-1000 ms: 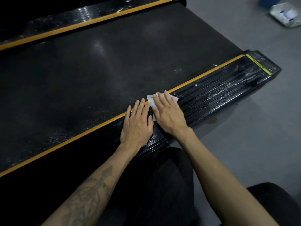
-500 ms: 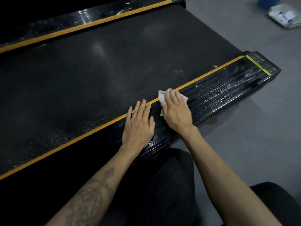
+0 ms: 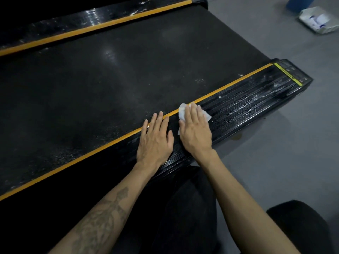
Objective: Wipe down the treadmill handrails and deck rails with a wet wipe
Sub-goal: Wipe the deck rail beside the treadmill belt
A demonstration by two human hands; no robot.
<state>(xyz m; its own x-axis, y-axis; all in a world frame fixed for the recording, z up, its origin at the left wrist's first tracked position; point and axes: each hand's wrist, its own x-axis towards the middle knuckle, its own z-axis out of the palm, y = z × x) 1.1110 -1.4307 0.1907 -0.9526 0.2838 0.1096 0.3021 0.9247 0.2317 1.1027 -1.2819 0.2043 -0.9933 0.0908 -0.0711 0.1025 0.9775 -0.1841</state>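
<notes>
Right hand [image 3: 195, 132] lay flat on the wet wipe [image 3: 182, 111], fingers straight and close together, palm pressing the white sheet onto the near deck rail [image 3: 244, 105]. And that made sense: a flat palm spreads pressure across the ribbed black grooves, so the wipe could reach into them rather than skate over the tops. The wipe itself sat right at the orange stripe [image 3: 229, 86], its corners poking out past the fingertips and beside the thumb, one corner lapping the stripe's edge.

Left hand [image 3: 156, 140] was spread flat too, holding nothing, planted on the same rail just beside the right one, fingertips reaching the stripe. It looked like a brace, taking the person's weight as they leaned in over the deck.

Ahead of the wipe, toward the end cap [image 3: 293, 74] with its yellow-green band, the rail glistened with droplets and pale smears, so there seemed to be work left on that stretch. The belt [image 3: 110, 79] was matte black, speckled with dust or damp. The far deck rail [image 3: 95, 19] shone across the top. Grey floor [image 3: 275, 162] all around, and off in the far corner a white packet [image 3: 318, 20] lay beside something blue, too blurred to name
</notes>
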